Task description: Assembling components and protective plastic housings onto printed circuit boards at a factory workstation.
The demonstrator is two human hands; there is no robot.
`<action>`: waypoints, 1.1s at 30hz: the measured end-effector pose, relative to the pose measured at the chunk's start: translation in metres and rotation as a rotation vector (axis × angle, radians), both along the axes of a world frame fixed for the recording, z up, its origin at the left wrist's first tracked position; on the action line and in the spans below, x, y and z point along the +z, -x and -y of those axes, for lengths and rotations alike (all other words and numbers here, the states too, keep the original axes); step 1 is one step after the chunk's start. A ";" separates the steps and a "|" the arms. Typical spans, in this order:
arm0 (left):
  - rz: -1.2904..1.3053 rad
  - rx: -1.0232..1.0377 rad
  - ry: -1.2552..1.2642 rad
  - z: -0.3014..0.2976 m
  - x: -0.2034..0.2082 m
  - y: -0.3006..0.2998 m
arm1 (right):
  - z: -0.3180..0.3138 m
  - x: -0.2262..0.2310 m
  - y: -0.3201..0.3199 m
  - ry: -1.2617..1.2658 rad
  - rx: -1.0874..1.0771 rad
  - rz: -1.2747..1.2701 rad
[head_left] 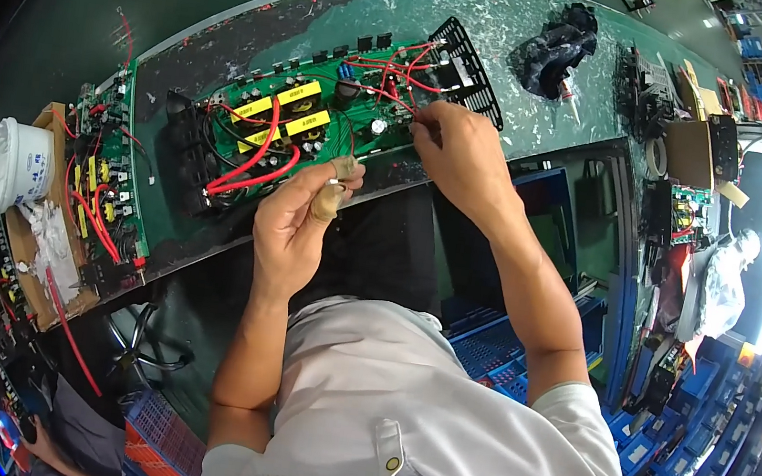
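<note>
A green circuit board [246, 164] with yellow-wrapped transformers [295, 132], red wires [270, 148] and black end plates lies across the bench before me. My left hand [294, 227] is closed at the board's near edge, thumb and forefinger pinched and wearing tan finger covers. A thin red wire [352, 142] runs from the board to these fingertips, beside a small white bit. At the board's right end my right hand [462, 157] is closed, its fingertips down among thin red wires near the black slotted end plate [468, 74]. What those fingertips grip is hidden.
More wired boards [105, 178] stand at the left, beside a white tub [20, 164] on a cardboard box [65, 225]. Black crumpled material [559, 52] and a white-tipped tube [570, 99] lie at the far right of the worn bench [381, 21]. Blue bins [695, 414] line the right.
</note>
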State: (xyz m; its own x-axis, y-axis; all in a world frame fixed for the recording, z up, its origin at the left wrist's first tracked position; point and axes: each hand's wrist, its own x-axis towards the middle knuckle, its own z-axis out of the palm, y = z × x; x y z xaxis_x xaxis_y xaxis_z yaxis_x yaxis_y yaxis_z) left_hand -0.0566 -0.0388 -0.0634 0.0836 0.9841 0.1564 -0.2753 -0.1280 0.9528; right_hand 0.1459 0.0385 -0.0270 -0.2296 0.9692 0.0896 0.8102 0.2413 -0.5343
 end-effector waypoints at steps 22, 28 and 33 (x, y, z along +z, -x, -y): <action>-0.368 0.074 -0.249 0.019 0.007 0.015 | 0.049 -0.004 0.030 1.154 0.058 -1.447; 0.235 -0.045 0.387 0.021 0.025 0.017 | 0.049 0.007 0.042 0.709 0.102 -1.085; 0.438 -0.104 0.565 0.016 0.019 0.027 | 0.056 -0.001 0.039 0.340 0.239 -0.849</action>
State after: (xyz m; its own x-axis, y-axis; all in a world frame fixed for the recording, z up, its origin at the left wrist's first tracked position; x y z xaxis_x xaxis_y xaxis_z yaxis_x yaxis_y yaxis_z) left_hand -0.0833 -0.0547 -0.0449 0.2279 0.9149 -0.3332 -0.6311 0.3994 0.6650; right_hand 0.1068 -0.0174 -0.0278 -0.4136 0.9096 0.0397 0.0667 0.0737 -0.9950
